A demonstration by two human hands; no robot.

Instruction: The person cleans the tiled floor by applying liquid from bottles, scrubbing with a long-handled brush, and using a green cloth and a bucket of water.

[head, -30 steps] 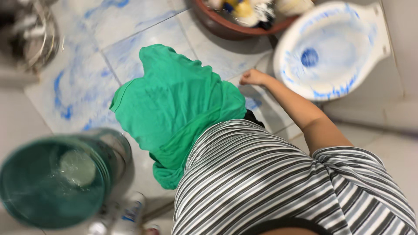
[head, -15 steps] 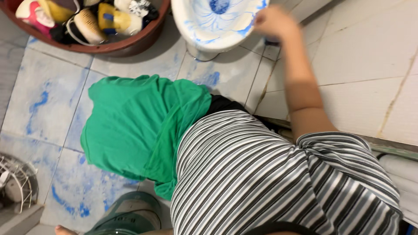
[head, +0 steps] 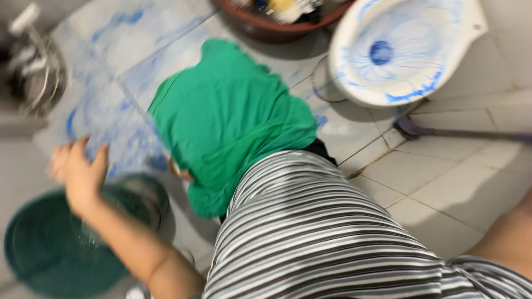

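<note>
Since half a second ago my left hand (head: 77,171) has come up into view over the green bucket (head: 50,254), and my right hand, which was at the toilet rim, has dropped out of sight; only that forearm shows at the lower right edge, so I cannot tell how its fingers stand. My left fingers are spread and loose, holding nothing, blurred by motion, hovering just above the bucket's near rim without clearly touching it. Water glints inside the bucket. My green skirt (head: 233,116) and striped shirt (head: 332,232) fill the middle, hiding my feet. Floor tiles (head: 432,177) lie open to my right, between me and the white toilet bowl (head: 399,50), which is streaked with blue cleaner. A mop or brush handle (head: 471,133) lies on those tiles just below the bowl. A brown basin (head: 271,25) of clutter sits at the top edge, touching the frame. Blue streaks mark the tiles left of my skirt.
</note>
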